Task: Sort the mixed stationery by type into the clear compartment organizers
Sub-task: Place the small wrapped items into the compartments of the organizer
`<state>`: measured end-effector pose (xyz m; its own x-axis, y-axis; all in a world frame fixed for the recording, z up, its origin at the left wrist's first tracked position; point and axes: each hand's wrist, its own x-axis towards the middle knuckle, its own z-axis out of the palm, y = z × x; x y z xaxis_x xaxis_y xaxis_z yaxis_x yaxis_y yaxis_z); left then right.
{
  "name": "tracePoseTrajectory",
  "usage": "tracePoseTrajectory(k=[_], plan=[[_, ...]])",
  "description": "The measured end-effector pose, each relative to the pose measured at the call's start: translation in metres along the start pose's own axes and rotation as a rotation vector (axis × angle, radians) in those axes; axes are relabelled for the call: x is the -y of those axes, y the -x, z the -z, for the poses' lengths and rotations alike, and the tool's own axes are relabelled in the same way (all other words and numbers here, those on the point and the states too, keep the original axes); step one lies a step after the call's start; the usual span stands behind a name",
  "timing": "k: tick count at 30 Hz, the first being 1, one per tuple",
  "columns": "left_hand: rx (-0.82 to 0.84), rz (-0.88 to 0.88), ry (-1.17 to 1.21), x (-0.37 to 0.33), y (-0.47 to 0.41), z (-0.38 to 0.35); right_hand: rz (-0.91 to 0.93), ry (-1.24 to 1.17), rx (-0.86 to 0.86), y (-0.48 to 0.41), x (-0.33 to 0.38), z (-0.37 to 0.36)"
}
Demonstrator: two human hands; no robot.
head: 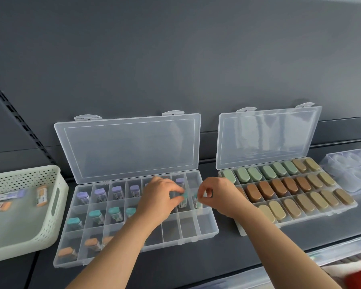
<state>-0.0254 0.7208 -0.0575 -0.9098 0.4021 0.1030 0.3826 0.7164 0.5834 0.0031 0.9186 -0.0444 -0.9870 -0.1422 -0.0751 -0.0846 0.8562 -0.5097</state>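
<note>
Over the open clear organizer (188, 226) on a shelf, the left hand (161, 197) pinches a teal eraser (184, 196). Just right of it, the right hand (219, 195) pinches a second teal eraser (197, 202). A cream basket (56, 197) lies to the left and a filled organizer (267, 138) to the right.

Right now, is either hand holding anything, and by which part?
Left hand pinches a teal-capped case by its cap. Right hand pinches the top of a second teal-capped case beside it; contact partly hidden.
</note>
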Motion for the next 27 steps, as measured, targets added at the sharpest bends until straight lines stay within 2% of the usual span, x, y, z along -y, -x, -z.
tracePoseTrajectory(k=[3, 10, 27], plan=[[0.014, 0.046, 0.029, 0.001, 0.002, -0.001, 0.021, -0.061, -0.028, 0.0, -0.003, 0.001], [0.02, 0.063, 0.045, 0.001, 0.005, -0.001, 0.068, -0.033, -0.025, 0.0, -0.001, 0.0], [0.022, 0.087, 0.051, -0.004, 0.011, 0.007, -0.003, 0.017, 0.025, 0.001, 0.007, 0.006]])
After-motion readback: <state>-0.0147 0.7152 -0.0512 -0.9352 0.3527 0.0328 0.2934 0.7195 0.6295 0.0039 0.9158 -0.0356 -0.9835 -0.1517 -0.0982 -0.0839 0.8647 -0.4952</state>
